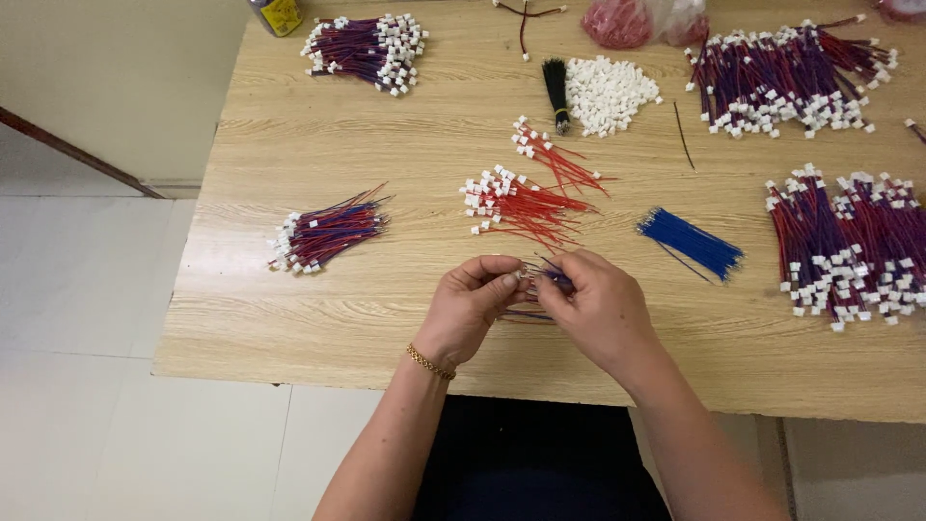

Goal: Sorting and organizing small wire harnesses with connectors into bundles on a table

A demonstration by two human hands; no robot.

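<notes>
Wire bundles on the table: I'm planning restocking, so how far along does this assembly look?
Well underway. Done: red-and-blue bundles with white connectors lie at left, top left, top right and right. In hand: the left hand and right hand pinch a wire with a connector between them. Left: loose white connectors, bare blue wires and red wires with connectors.
</notes>
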